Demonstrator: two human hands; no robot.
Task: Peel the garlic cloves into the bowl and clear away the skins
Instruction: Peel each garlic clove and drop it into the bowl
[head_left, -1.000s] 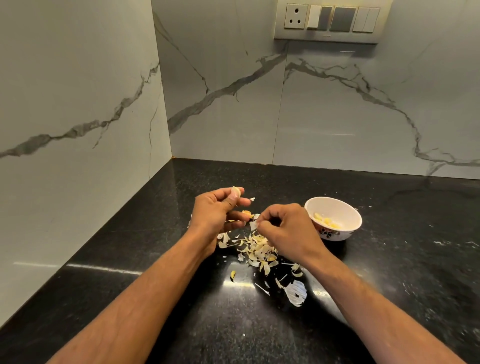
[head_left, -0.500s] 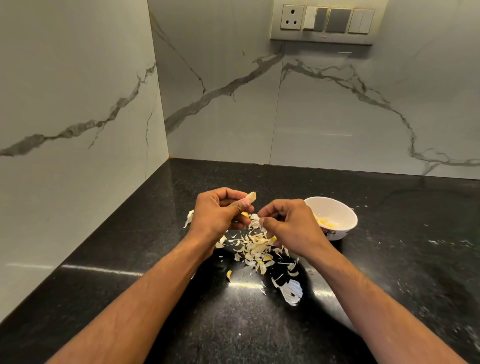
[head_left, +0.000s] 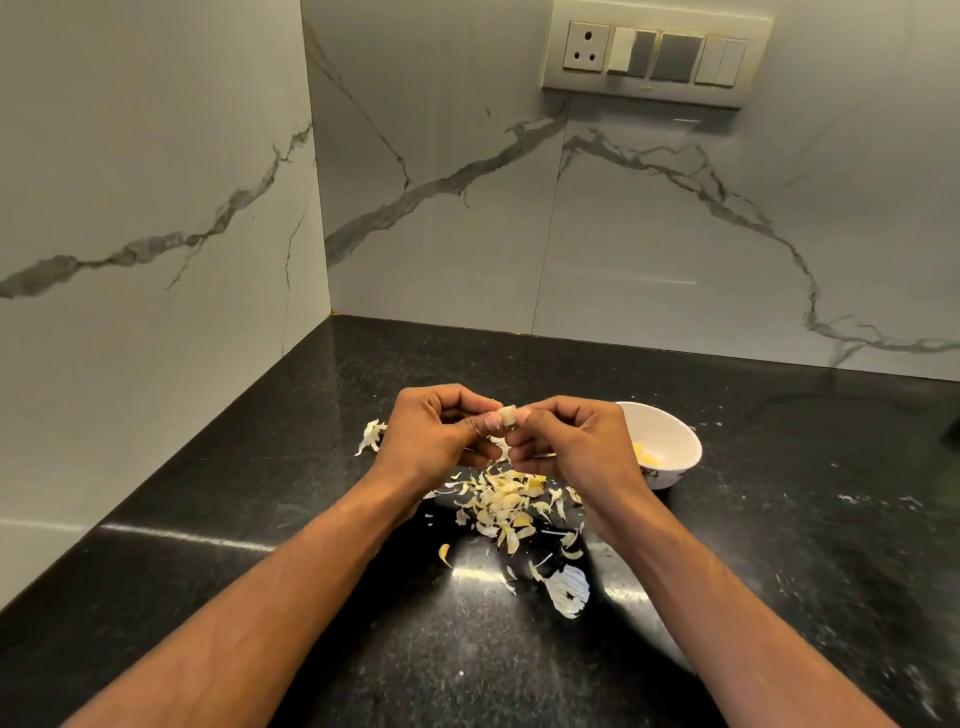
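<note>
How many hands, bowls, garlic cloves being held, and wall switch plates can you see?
Hands: 2, the left hand and the right hand
Bowls: 1, the white bowl
Held garlic cloves: 1, the garlic clove
Switch plates: 1, the switch plate
Total: 5

Countertop (head_left: 363, 649): black speckled stone, polished, glossy, streaks of reflected light. Walls (head_left: 156, 156): pale marble-look slabs, grey veins, smooth, soft sheen. Switch plate (head_left: 655, 52): smooth plastic, cream frame, grey and white rockers. Bowl (head_left: 675, 441): white glazed ceramic look, glossy, dark printed pattern on outer wall. Skins (head_left: 498, 499): thin, papery, dry, matt, off-white to yellowish. Garlic clove (head_left: 506, 414) between fingertips: pale, smooth. Peeled cloves (head_left: 647, 456) in bowl: yellowish, slightly waxy.
</note>
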